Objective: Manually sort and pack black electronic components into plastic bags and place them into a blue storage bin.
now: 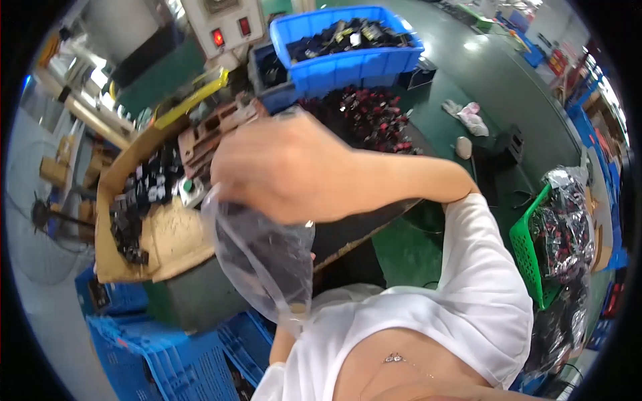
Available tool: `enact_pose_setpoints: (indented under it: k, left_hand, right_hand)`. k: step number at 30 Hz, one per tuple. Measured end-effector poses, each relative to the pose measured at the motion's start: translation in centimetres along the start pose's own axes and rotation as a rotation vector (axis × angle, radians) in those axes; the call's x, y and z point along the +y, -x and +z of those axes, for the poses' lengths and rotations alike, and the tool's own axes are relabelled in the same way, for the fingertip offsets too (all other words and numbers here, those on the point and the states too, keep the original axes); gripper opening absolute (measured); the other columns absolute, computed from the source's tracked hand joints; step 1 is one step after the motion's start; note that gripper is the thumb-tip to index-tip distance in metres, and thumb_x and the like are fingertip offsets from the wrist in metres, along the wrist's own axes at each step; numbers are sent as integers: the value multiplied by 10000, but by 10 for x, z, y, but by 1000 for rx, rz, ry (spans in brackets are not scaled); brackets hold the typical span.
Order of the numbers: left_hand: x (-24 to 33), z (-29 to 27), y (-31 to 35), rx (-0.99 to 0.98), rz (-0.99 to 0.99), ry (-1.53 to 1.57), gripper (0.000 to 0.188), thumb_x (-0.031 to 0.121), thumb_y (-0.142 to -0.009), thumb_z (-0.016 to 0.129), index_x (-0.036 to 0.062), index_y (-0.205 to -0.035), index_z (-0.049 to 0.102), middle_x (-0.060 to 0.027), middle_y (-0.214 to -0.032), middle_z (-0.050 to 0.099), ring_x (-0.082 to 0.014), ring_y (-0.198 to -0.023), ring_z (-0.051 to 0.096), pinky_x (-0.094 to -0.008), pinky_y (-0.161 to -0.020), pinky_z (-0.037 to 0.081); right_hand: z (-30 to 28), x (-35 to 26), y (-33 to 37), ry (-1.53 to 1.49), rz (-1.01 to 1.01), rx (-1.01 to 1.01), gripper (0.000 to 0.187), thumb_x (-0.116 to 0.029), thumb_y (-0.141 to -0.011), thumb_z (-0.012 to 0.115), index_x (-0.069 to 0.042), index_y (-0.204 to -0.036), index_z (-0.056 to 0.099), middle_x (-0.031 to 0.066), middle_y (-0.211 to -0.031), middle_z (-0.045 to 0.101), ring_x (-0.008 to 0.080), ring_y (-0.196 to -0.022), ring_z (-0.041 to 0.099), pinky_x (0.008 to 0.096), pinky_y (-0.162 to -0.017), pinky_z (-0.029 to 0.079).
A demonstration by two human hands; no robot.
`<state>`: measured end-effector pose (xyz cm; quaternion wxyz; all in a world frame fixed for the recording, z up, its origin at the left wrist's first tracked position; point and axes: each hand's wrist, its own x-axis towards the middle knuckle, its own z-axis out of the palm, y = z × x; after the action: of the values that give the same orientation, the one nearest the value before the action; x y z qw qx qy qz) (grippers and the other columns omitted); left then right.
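Note:
My right hand (287, 167) reaches across from the right at the middle of the head view, blurred by motion, its fingers curled in. A clear plastic bag (261, 260) hangs from its grip, spreading down toward my left forearm (282, 344). My left hand is hidden behind the bag and the right hand, so its fingers cannot be made out. Just left of the right hand is a small white box with a green button (192, 192). Beyond the hand lies a heap of small black and red parts (374, 117) on the table.
A cardboard tray (177, 234) with black parts stands at left, near a brown metal fixture (217, 127). Behind is a blue bin (354, 67) of black parts. A green basket (528, 254) with bagged parts stands right. Blue crates (167, 354) sit lower left.

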<state>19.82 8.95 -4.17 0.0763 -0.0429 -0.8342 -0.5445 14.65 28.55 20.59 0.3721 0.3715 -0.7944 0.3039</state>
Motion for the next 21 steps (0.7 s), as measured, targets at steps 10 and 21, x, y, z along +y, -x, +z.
enact_pose_setpoints:
  k: [10,21]
  left_hand:
    - [52,-54,-21,81,236,839,360,56,-829,577,52,-1157,428,-90,-1093,538,-173,-956,534,-311,-775,454]
    - [44,-69,-63,-37,87,950,396,-1,-808,576,-13,-1174,425,-95,-1086,537,-153,-965,516,-268,-834,399]
  right_hand:
    - [14,6,-7,306,-234,-4,90,-74,-772,577,9,-740,565,135,-629,543,312,-575,533,330,-528,421]
    - [15,-2,10,-133,564,-62,133,-111,-781,629,-1,-848,597,81,-690,583,137,-534,509,248,-492,392]
